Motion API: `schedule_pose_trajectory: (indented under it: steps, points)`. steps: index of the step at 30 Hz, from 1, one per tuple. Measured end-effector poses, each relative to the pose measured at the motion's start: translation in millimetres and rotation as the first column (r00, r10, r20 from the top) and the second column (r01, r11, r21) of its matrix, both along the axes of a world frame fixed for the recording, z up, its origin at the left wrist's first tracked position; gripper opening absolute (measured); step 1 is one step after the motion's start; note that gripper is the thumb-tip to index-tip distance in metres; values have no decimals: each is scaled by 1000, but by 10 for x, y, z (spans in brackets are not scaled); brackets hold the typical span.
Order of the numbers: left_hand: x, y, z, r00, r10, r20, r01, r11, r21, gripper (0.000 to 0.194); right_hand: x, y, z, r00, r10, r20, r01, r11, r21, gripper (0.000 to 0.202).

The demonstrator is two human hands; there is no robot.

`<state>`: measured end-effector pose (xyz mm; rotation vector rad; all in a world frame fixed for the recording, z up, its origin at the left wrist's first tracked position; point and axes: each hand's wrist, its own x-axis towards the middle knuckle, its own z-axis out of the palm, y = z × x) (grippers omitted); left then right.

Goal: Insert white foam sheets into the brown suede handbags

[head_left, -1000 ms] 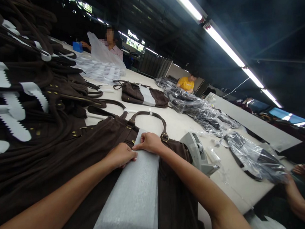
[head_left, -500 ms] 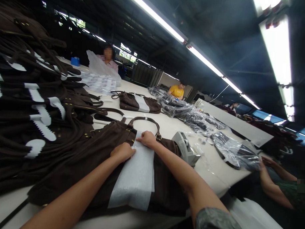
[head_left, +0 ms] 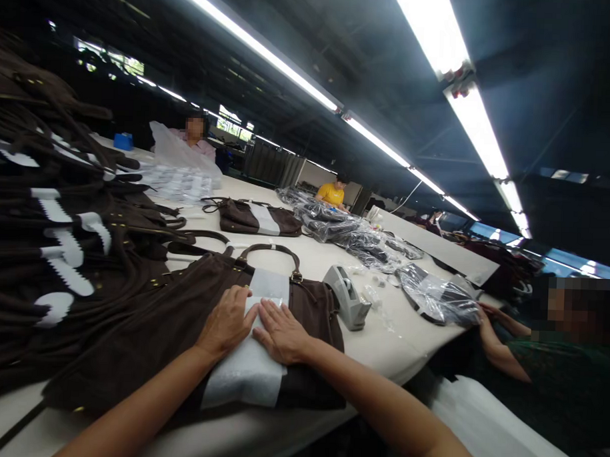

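Observation:
A dark brown handbag lies in front of me on the white table, its looped handles toward the far side. Down its front runs a strip of white foam wrap. My left hand rests on the strip's left edge and the bag, fingers stretched forward. Flat on the strip lies my right hand, palm down with fingers extended. The two hands nearly touch, and neither grips anything. Just right of the bag stands a grey tape dispenser.
Brown bags with white handle wraps pile up at left. Another wrapped handbag lies farther back. Plastic-bagged goods cover the table's far right. At right, a co-worker's hands hold a bagged item. Two people sit beyond.
Both hands have gone from pinching near the strip's top edge to lying flat lower on it. The view has turned slightly right, showing more of the co-worker at right.

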<state>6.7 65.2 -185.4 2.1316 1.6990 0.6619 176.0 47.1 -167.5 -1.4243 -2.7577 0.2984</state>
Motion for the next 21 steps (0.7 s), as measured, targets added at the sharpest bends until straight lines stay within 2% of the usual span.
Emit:
schedule_pose_trajectory:
  steps: [2,4,9,12,15,18,20,21]
  points:
    - [25,8,-90,983,-179,-27,180,984,12,63,71,11,-110,999,-8,-42,8,1000,2,68]
    - [28,55,-165,953,-298,-62,296,954,-41,70,118,90,-150,999,-7,-44,9,999,44,65]
    - [7,132,-205,920,-365,-143,348,928,-130,77,171,314,-117,993,-117,-29,119,990,77,63]
    - [-57,1,-138,909,-378,-176,358,924,-136,69,157,283,-75,979,-201,-40,202,979,35,63]
    - [-236,-303,-81,884,-422,-201,402,906,-131,58,189,8,-11,967,-254,-26,253,967,-41,62]
    - [-474,-668,-95,842,-486,-233,491,870,-40,52,359,-462,75,979,-203,-31,199,974,-106,60]
    - [-570,-855,-115,834,-482,-269,515,855,63,53,536,-770,127,979,-194,-68,189,979,-70,54]
    - [-575,-920,-112,835,-468,-289,514,851,107,57,633,-889,144,969,-227,-101,228,974,-2,51]
